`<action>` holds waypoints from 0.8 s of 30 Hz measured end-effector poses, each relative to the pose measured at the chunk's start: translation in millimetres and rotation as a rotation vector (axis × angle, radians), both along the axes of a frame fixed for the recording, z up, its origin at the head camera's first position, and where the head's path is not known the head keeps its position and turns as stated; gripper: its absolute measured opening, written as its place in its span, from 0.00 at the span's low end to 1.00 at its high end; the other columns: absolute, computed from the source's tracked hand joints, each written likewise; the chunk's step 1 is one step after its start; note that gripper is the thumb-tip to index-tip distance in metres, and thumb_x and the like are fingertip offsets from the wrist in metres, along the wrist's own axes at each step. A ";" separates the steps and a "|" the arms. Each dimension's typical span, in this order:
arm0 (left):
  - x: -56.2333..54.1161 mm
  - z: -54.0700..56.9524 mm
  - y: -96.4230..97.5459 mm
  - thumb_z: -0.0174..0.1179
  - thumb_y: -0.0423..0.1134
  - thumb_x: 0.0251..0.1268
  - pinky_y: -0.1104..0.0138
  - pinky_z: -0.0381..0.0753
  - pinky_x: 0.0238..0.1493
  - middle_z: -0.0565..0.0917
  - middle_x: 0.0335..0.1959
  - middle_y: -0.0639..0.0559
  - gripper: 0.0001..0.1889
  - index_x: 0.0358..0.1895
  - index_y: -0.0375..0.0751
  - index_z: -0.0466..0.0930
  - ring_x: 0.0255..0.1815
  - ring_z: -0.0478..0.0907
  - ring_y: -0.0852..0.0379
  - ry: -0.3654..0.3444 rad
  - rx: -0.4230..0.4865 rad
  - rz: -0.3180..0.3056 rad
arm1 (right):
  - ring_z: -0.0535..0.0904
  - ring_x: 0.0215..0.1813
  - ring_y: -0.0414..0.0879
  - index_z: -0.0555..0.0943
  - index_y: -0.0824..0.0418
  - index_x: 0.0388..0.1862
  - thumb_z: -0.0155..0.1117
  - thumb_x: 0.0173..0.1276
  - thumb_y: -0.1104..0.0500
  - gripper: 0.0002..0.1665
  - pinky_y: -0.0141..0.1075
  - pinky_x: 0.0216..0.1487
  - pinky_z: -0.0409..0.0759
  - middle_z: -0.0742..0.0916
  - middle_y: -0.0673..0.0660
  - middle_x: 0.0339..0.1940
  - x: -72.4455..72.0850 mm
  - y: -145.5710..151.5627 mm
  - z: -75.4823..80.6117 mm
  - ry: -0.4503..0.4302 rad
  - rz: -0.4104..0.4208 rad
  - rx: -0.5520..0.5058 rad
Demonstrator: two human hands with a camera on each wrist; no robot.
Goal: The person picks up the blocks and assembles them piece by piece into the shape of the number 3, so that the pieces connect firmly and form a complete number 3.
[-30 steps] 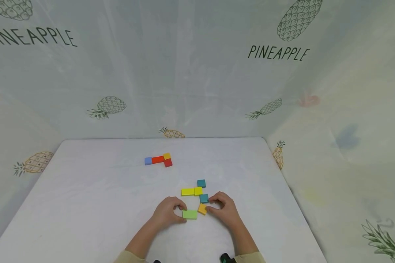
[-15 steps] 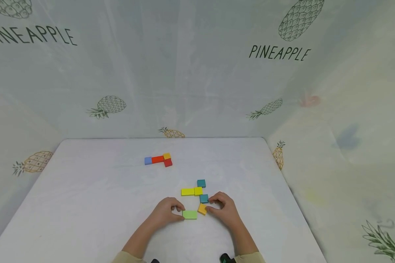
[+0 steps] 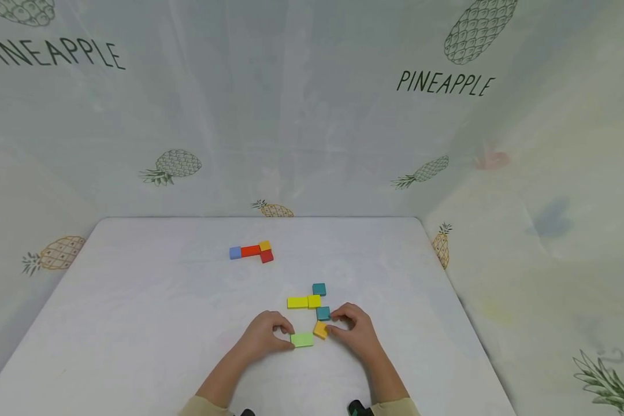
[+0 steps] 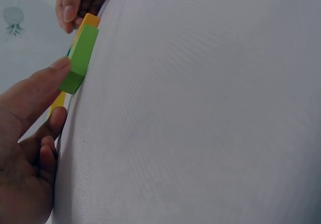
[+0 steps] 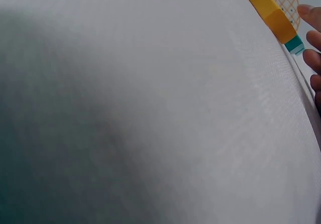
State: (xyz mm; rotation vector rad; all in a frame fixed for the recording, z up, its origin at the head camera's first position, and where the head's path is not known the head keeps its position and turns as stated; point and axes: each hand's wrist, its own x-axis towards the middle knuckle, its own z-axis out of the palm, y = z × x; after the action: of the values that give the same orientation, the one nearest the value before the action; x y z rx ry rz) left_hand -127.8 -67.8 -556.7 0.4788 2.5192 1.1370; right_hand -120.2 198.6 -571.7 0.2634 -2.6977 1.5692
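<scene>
In the head view, my left hand point(image 3: 266, 335) pinches the left end of a light green rectangular block point(image 3: 302, 340) between thumb and fingers; the thumb lies along its side in the left wrist view. My right hand point(image 3: 357, 332) is just right of a tilted orange square block point(image 3: 319, 330) and a teal block point(image 3: 323, 314). Its thumb tip is by the orange block, its index fingertip by the teal one. A small gap parts the green block from the orange. Beyond the teal block lie a yellow square block point(image 3: 314, 301), a long yellow block point(image 3: 297, 303) and another teal block point(image 3: 319, 289).
Farther back on the white table point(image 3: 151, 312) is a second group: a blue block point(image 3: 235, 253), a long red block point(image 3: 250, 251), an orange block point(image 3: 265, 245) and a dark red block point(image 3: 267, 256). A pineapple-printed curtain point(image 3: 312, 115) rises behind the table's back edge.
The left hand's fingers drew back slightly from the green block, then closed in on its left end again; the block now sits slightly tilted. The right hand and other blocks stay put.
</scene>
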 end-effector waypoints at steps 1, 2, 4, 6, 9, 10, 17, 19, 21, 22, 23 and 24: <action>-0.1 -0.5 0.5 0.77 0.45 0.47 0.65 0.72 0.37 0.76 0.28 0.64 0.11 0.34 0.58 0.86 0.35 0.69 0.58 0.001 -0.004 0.001 | 0.77 0.42 0.46 0.85 0.52 0.39 0.77 0.56 0.56 0.12 0.36 0.50 0.76 0.84 0.47 0.37 0.2 -0.1 1.6 -0.006 0.005 0.000; -0.1 -0.8 0.9 0.77 0.45 0.47 0.66 0.71 0.37 0.76 0.28 0.64 0.11 0.34 0.58 0.86 0.35 0.69 0.58 0.002 -0.007 0.003 | 0.78 0.43 0.48 0.85 0.54 0.39 0.77 0.56 0.56 0.12 0.37 0.50 0.76 0.84 0.48 0.37 0.4 -0.3 2.2 -0.010 0.005 -0.003; 0.0 -0.9 1.6 0.77 0.45 0.47 0.66 0.71 0.37 0.76 0.28 0.64 0.11 0.34 0.58 0.86 0.35 0.69 0.58 0.005 -0.012 0.007 | 0.78 0.43 0.50 0.85 0.54 0.39 0.77 0.56 0.57 0.13 0.38 0.51 0.75 0.84 0.49 0.37 0.2 -1.0 3.3 -0.022 0.003 -0.003; 0.1 -0.5 2.1 0.77 0.44 0.47 0.66 0.71 0.37 0.76 0.27 0.64 0.11 0.35 0.58 0.86 0.35 0.69 0.58 0.006 -0.015 0.009 | 0.77 0.43 0.50 0.85 0.56 0.39 0.77 0.56 0.60 0.12 0.37 0.51 0.75 0.84 0.50 0.37 0.0 -1.8 4.2 -0.029 -0.001 -0.005; -0.4 0.2 2.3 0.77 0.44 0.47 0.66 0.72 0.37 0.76 0.27 0.65 0.11 0.35 0.58 0.87 0.35 0.69 0.59 0.013 -0.014 0.006 | 0.77 0.42 0.44 0.84 0.50 0.38 0.78 0.55 0.57 0.12 0.35 0.50 0.75 0.83 0.44 0.36 -2.2 0.1 -4.2 -0.009 -0.009 -0.010; -0.6 0.4 2.3 0.77 0.44 0.47 0.66 0.72 0.37 0.76 0.28 0.65 0.11 0.35 0.58 0.87 0.35 0.69 0.59 0.015 -0.014 0.006 | 0.77 0.42 0.43 0.84 0.49 0.38 0.78 0.55 0.56 0.12 0.35 0.50 0.75 0.83 0.44 0.36 -2.4 0.3 -4.5 -0.006 -0.007 -0.009; -0.4 1.7 2.0 0.77 0.44 0.47 0.66 0.72 0.37 0.76 0.28 0.64 0.11 0.35 0.56 0.87 0.35 0.69 0.59 0.018 -0.011 0.000 | 0.76 0.42 0.41 0.84 0.47 0.39 0.76 0.57 0.51 0.12 0.36 0.50 0.76 0.82 0.41 0.36 -2.5 0.6 -4.1 0.001 0.001 0.029; -0.5 1.1 1.7 0.77 0.44 0.47 0.66 0.71 0.37 0.75 0.28 0.64 0.11 0.35 0.56 0.87 0.35 0.68 0.59 0.018 -0.009 -0.002 | 0.76 0.42 0.41 0.84 0.47 0.38 0.76 0.57 0.51 0.12 0.35 0.50 0.76 0.82 0.41 0.36 -2.4 0.3 -3.8 -0.010 -0.006 0.032; -0.6 0.2 1.7 0.77 0.44 0.47 0.66 0.71 0.37 0.75 0.28 0.64 0.11 0.35 0.56 0.87 0.35 0.68 0.59 0.015 -0.009 -0.002 | 0.76 0.42 0.41 0.84 0.47 0.38 0.77 0.56 0.51 0.12 0.35 0.50 0.76 0.82 0.42 0.36 -2.0 0.1 -3.7 -0.011 -0.010 0.032; -0.7 -0.3 1.7 0.77 0.44 0.47 0.66 0.72 0.37 0.75 0.28 0.64 0.11 0.35 0.56 0.87 0.35 0.69 0.59 0.013 -0.007 -0.002 | 0.76 0.42 0.41 0.84 0.47 0.38 0.77 0.56 0.51 0.12 0.35 0.50 0.76 0.82 0.42 0.36 -1.8 0.0 -3.7 -0.011 -0.011 0.028; -0.6 -1.1 1.6 0.77 0.44 0.47 0.65 0.72 0.37 0.76 0.28 0.64 0.11 0.35 0.56 0.87 0.35 0.69 0.59 0.010 -0.004 -0.002 | 0.76 0.42 0.41 0.84 0.47 0.38 0.77 0.56 0.52 0.12 0.35 0.50 0.76 0.82 0.42 0.36 -1.6 0.0 -3.9 -0.012 -0.012 0.025; -0.6 -1.0 1.4 0.77 0.44 0.47 0.65 0.72 0.38 0.76 0.28 0.64 0.12 0.36 0.55 0.87 0.35 0.69 0.58 0.006 0.003 -0.002 | 0.76 0.42 0.41 0.84 0.47 0.38 0.77 0.56 0.52 0.12 0.35 0.49 0.76 0.82 0.43 0.36 -1.4 0.1 -4.1 -0.013 -0.015 0.019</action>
State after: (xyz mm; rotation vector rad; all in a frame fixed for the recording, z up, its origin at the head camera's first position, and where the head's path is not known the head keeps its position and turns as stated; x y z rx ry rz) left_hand -128.4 -66.3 -557.8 0.4854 2.5219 1.1399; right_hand -121.6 198.7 -575.8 0.2341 -2.7194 1.5475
